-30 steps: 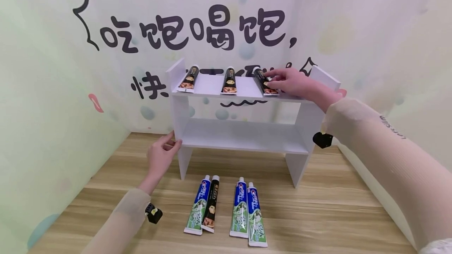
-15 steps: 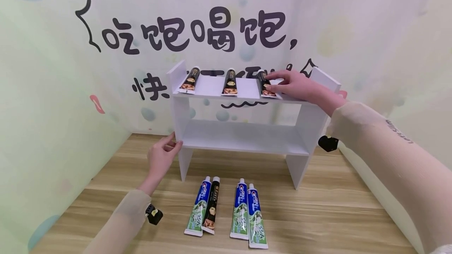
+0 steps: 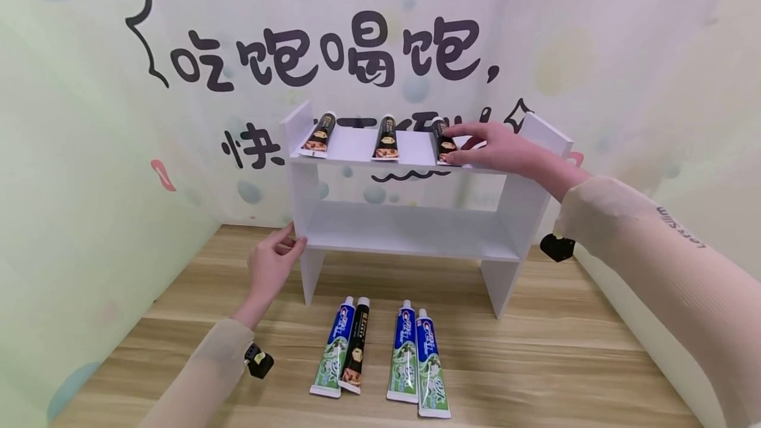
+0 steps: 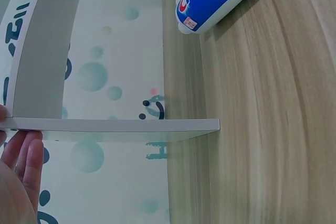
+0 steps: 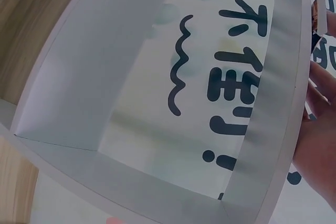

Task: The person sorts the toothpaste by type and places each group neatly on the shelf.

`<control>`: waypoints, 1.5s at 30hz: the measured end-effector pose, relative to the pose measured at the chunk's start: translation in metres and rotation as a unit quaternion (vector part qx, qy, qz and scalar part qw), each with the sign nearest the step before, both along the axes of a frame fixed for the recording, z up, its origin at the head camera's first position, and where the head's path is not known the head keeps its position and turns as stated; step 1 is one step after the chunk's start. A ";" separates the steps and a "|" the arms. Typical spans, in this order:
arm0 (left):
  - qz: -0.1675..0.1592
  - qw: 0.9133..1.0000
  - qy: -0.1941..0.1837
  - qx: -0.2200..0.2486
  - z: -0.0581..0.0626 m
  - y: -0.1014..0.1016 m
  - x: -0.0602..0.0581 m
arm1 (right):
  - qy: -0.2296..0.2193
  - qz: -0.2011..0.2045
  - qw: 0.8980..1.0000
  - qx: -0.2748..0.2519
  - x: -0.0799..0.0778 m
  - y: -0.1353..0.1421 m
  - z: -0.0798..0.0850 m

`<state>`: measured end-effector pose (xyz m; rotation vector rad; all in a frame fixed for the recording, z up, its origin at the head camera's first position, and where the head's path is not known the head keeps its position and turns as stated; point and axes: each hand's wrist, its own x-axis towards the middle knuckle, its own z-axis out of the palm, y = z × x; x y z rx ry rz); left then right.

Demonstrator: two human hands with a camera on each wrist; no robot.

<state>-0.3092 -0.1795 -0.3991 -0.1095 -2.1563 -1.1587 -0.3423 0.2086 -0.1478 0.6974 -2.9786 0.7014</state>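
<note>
Right hand: index finger and thumb bent onto the rightmost tube; the right hand [image 3: 502, 146] plainly touches it, but whether it pinches or only presses cannot be told.
Rightmost tube: a black, soft-looking toothpaste tube with a brown picture at its flat end, the rightmost black tube [image 3: 442, 142] lies on the top board, cap toward the wall, flat end at the front edge.
Top-board neighbours: two matching printed tubes, the middle black tube [image 3: 387, 139] and the leftmost black tube [image 3: 320, 135], lie well apart from each other.
Left hand: the left hand [image 3: 273, 257] grips the side panel of the white, flat-board, two-tier shelf [image 3: 410, 226] — thumb on one face, fingers on the other (clearest in the left wrist view).
Tabletop tubes: on the wood-grain tabletop [image 3: 565, 349], a blue-and-green printed toothpaste tube [image 3: 328, 362] lies against a black table tube [image 3: 355, 345]; two more blue-and-green ones, the inner tube [image 3: 404, 352] and the outer tube [image 3: 433, 365], lie side by side.
Edge risk: a pull toward the person could probably carry the flat end over the front edge — and the tube might drop.
Shelf risk: a hard sideways push above, with a slack left-hand grip, could shift the shelf and disturb all three tubes.
Sleeve risk: a low withdrawal could brush the board with the beige right sleeve [image 3: 624, 216].
</note>
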 end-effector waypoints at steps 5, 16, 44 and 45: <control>0.003 1.000 -0.009 -0.003 -0.001 -0.001 0.000 | 0.045 0.014 0.999 0.002 -0.001 0.001 -0.004; 0.004 1.000 -0.017 -0.004 -0.002 -0.002 0.001 | 0.081 0.033 0.996 0.008 0.002 0.006 -0.008; -0.004 1.000 -0.010 0.007 -0.002 -0.002 -0.001 | 0.288 0.085 0.945 -0.133 0.064 -0.020 -0.047; -0.004 1.000 -0.010 0.007 -0.001 -0.002 -0.001 | 0.292 0.085 0.942 -0.139 0.067 -0.022 -0.051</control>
